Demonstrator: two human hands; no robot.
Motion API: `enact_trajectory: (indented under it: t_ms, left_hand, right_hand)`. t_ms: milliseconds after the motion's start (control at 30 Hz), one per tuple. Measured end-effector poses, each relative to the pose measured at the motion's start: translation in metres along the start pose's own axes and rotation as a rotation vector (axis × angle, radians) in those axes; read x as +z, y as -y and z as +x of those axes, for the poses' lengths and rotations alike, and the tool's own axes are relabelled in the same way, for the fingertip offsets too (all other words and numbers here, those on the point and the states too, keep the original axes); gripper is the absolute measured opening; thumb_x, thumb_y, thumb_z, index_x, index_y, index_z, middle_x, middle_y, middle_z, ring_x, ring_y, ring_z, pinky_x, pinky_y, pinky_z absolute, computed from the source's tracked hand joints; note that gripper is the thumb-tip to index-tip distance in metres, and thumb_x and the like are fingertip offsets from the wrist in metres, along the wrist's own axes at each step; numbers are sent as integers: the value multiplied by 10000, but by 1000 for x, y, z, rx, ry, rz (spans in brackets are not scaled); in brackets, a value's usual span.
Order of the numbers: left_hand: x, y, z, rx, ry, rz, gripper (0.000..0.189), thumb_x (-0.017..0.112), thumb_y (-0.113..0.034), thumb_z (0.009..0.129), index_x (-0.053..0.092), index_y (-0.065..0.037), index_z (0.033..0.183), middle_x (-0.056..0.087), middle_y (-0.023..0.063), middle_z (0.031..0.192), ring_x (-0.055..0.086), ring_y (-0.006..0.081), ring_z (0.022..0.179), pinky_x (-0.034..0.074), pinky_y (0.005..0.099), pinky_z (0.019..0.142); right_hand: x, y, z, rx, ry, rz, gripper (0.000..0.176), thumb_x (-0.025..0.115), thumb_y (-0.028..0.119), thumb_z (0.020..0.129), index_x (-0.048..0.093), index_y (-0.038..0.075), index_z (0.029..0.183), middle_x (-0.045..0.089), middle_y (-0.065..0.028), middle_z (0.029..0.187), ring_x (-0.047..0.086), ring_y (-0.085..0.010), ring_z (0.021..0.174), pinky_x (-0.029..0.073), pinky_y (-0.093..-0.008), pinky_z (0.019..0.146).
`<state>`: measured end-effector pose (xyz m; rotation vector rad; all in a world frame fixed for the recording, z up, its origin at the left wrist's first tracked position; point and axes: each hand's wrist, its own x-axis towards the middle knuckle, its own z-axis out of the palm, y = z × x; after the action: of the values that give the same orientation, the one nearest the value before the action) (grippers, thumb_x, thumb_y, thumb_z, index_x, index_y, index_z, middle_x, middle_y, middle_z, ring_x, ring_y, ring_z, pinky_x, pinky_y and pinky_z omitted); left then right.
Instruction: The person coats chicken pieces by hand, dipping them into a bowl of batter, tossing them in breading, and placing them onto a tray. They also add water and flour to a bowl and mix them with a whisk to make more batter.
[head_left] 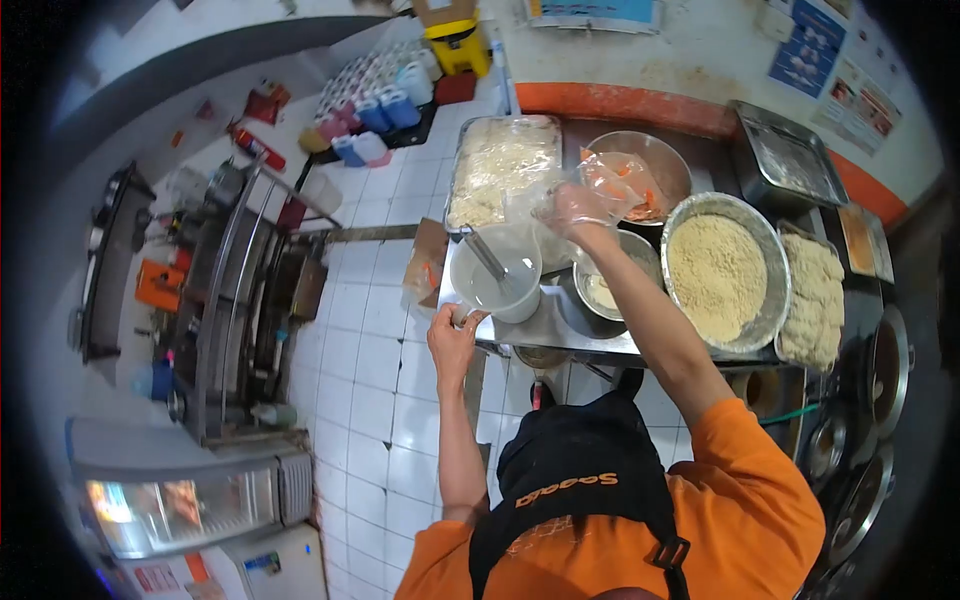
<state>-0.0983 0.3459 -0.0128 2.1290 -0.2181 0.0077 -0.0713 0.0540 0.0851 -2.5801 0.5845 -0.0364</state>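
My left hand (455, 345) is closed on the handle of a translucent white plastic pitcher (520, 300) at the table's left edge. A metal whisk (484, 252) leans inside the pitcher, in whitish liquid. Beyond the pitcher, my right hand (578, 212) has its fingers closed on crinkled clear plastic (528, 208) that looks like a bag; its exact shape is blurred. Under my right forearm is a metal pot (590, 303) with pale contents, partly hidden. A steel bowl (665, 155) holding orange pieces and more clear plastic lies just past my right hand.
A tray (505, 160) of plastic-covered pale food stands at the far left. A large metal basin (778, 285) of yellowish crumbs and a tray of pale coated food (812, 300) sit at right. Several pots line the right side. A cardboard box (427, 255) stands left of the table.
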Motion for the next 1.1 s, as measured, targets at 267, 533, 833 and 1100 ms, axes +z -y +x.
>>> enact_trajectory:
  t_ms: [267,533,833,1100]
  left_hand:
    - [-5,37,34,156,-105,37,159,739,-88,813,649,19,889,632,86,725,531,139,656,447,319,616]
    - [-37,6,33,45,87,-68,353,799,-103,790,633,-15,1088,649,65,939,571,152,753,468,295,659]
    - [26,-89,-31,93,351,-1072,645,717,-122,871,404,-44,1430,531,157,1339,567,227,1125,488,358,963]
    - [148,-83,-22,2,640,-1657,736,774,-261,831,420,-107,1456,528,132,1396,483,278,1320,359,491,1136]
  right_hand:
    - [60,-28,46,-28,-59,207,384,663,399,867,753,34,945,704,-233,1040,669,-386,1010,518,-459,879]
    - [27,-13,39,-117,-261,548,336,570,370,899,782,115,946,724,-174,975,680,-347,948,516,-425,858]
    - [-92,36,-7,-289,-461,760,267,635,300,936,774,74,969,709,-87,806,608,-141,694,491,-313,656]
    - [-132,-1,-79,-276,-131,1352,340,663,381,943,760,57,969,644,10,831,507,-82,653,456,-231,622]
